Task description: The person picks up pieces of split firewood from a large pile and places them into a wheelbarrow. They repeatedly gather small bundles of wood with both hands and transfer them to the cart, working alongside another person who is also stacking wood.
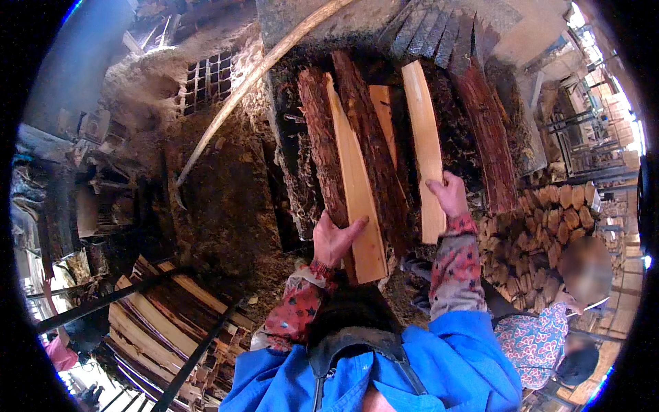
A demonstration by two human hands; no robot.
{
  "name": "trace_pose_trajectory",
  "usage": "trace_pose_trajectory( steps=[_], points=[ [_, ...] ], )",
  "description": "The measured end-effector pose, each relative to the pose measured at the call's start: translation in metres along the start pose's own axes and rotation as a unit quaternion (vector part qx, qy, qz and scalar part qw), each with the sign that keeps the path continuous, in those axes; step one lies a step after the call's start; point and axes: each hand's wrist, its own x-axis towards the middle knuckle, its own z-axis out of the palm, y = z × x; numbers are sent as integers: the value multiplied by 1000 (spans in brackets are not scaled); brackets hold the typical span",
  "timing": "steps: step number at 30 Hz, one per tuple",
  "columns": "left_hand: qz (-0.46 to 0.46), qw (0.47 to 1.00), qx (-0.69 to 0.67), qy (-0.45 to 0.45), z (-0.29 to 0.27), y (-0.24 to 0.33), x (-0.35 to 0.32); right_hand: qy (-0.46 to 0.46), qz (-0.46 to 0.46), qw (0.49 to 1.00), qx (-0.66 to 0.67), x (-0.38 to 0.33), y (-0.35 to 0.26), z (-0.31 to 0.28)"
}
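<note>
gripping a long, pale, split-wood plank (353, 178), the left hand (335, 239) has its thumb over the top face, fingers mostly hidden; the right hand (449, 196) is closed round the right edge of a narrower, pale wood strip (424, 130); both lie lengthwise, lower ends nr the near edge of the dark, debris-strewn surface (451, 117); a reddish-brown, bark-covered slab (491, 137) lies twd its right edge; wood prob. stiff, mod. heavy, rough, splintery, not fragile; best held approx. mid-length, by long edges
</note>
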Motion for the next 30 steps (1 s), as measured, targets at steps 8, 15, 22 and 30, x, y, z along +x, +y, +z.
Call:
trace_pose_trajectory(
  steps=[8,15,22,30],
  points=[
    [31,999,9,21,2,4,-1,117,-165,957,-206,-70,-48,25],
    [37,998,-57,-2,5,28,-10,32,-201,966,-159,-96,-73,56],
    [12,980,-199,-26,10,41,-10,54,-164,979,-107,-107,-64,52],
    [1,983,-182,-11,14,46,-1,39,-178,977,-108,-114,-93,59]
  ],
)
